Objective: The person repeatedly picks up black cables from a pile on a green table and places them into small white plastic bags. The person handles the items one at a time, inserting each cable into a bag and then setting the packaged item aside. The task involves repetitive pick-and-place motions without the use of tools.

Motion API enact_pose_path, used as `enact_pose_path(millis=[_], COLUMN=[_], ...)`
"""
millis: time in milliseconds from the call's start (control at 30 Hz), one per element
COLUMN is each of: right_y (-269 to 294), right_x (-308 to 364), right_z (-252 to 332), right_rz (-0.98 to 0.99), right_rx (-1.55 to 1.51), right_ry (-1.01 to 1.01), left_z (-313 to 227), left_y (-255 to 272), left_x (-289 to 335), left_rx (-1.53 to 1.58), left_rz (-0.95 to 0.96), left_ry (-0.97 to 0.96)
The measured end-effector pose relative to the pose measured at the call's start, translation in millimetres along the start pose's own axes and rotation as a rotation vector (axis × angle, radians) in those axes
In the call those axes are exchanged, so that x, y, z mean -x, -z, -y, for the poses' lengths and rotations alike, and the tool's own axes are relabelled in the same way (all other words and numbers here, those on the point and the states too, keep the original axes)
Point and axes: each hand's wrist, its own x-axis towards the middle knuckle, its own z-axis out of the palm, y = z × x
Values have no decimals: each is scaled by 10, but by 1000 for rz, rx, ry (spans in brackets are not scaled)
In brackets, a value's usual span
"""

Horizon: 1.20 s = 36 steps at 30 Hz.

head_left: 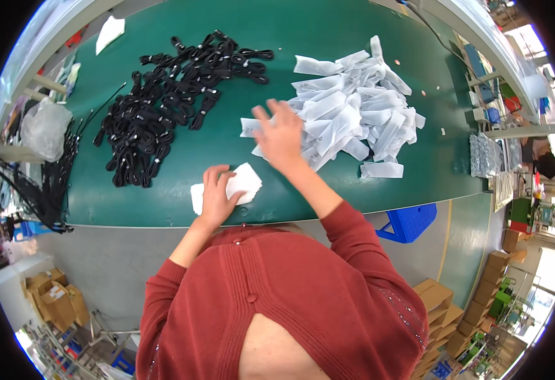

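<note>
My left hand (215, 195) rests at the table's near edge, its fingers and thumb curved over a small stack of flat white sleeves (246, 182). Part of the stack lies hidden under the palm. My right hand (280, 135) reaches out farther, fingers apart and holding nothing I can see. It is at the left side of a heap of white translucent pouches (334, 114), close to one pouch (248, 128) lying at the heap's left edge. On the left half of the table spreads a pile of black coiled cables (157, 104), each bundle tied.
The green table (227, 145) carries all of this. A white scrap (110, 33) lies at the far left. Loose black cables (56, 171) and a clear plastic bag (46, 130) hang at the left edge. A blue plastic stool (410, 223) stands below the near right edge.
</note>
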Motion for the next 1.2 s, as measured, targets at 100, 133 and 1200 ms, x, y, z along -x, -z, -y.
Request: enact_pose_path(millis=[100,133,1200], right_y=[-533,-662,-1300], right_x=[173,218,-1579], right_z=[-213,-349,-970], right_rz=[143,165,148], right_rx=[83,112,8], right_ry=[157,150,-61], left_z=[102,112,339], left_y=[-124,-136,-257], left_x=[130,146,263], left_rx=[-116,-146,-158], left_rz=[99,121,264], left_ry=[-83,-103,-62])
